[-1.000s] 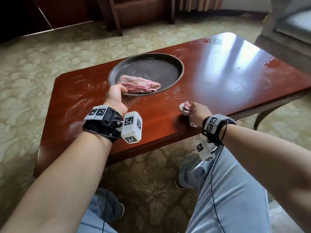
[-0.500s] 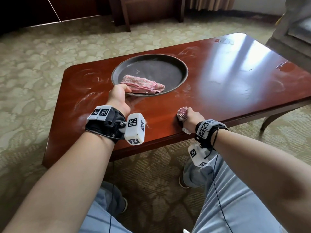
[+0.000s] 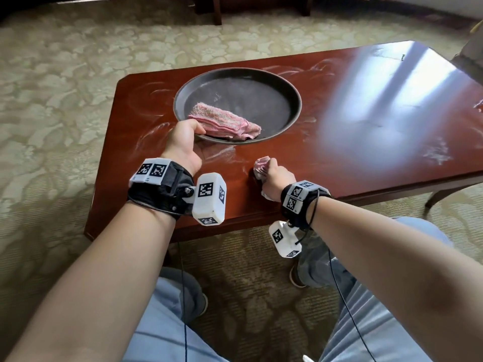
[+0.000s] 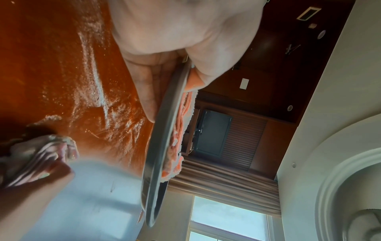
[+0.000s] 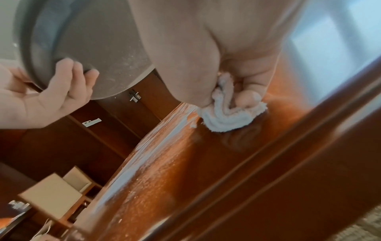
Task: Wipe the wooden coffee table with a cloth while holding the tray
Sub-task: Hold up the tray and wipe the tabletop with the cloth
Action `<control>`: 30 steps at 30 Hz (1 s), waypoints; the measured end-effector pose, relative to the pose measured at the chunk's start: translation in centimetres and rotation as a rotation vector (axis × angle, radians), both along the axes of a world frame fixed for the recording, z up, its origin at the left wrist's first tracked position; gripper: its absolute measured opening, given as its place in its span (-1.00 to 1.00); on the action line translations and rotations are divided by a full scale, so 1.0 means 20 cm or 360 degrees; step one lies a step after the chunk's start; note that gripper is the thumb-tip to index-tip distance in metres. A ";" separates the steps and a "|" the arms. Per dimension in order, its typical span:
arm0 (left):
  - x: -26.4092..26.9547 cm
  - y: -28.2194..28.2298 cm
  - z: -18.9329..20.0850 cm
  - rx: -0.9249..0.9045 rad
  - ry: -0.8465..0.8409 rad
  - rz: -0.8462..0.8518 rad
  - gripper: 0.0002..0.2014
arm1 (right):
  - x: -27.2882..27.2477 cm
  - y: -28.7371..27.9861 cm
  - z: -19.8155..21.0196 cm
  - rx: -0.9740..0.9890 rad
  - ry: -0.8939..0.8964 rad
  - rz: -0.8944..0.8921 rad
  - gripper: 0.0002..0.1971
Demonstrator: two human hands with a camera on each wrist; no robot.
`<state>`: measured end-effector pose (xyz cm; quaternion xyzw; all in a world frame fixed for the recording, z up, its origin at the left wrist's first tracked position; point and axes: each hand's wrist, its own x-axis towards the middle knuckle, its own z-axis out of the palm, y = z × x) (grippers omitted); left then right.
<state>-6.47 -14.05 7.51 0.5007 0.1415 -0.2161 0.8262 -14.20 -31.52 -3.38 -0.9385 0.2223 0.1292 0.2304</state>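
Observation:
A round dark tray (image 3: 274, 82) is held just above the reddish wooden coffee table (image 3: 366, 152). My left hand (image 3: 183, 142) grips its near rim (image 4: 175, 97), thumb on top and fingers (image 5: 68, 79) underneath. A folded pink towel (image 3: 224, 124) lies in the tray by my thumb. My right hand (image 3: 274, 176) clutches a bunched pink-and-white cloth (image 3: 261, 167) (image 5: 226, 117) and presses it on the tabletop near the front edge. White dusty smears (image 3: 222, 152) streak the wood around the tray.
Patterned carpet (image 3: 65, 87) surrounds the table. An upholstered seat (image 3: 470, 56) stands past the far right corner, and dark wooden furniture legs (image 3: 217, 11) stand at the back. My knees sit under the table's front edge (image 3: 235, 226).
My right hand has slid the cloth leftward along the front of the table, closer to my left hand. The left hand keeps its grip on the tray.

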 end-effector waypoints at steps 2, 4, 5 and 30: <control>0.03 0.04 -0.02 0.0013 0.0015 0.0022 -0.79 | 0.05 0.06 0.00 0.0007 0.0007 0.0063 -0.52; 0.05 0.06 -0.02 0.0030 0.0028 0.0037 -0.79 | 0.09 0.11 0.00 -0.0012 0.0007 0.0140 -0.54; 0.06 0.06 -0.03 0.0037 0.0028 0.0043 -0.78 | 0.11 0.12 0.00 -0.0027 0.0003 0.0178 -0.54; 0.08 -0.80 0.08 -0.0031 0.0043 -0.0109 -0.63 | 0.02 -1.07 0.13 0.0388 -0.0501 -0.0707 -0.71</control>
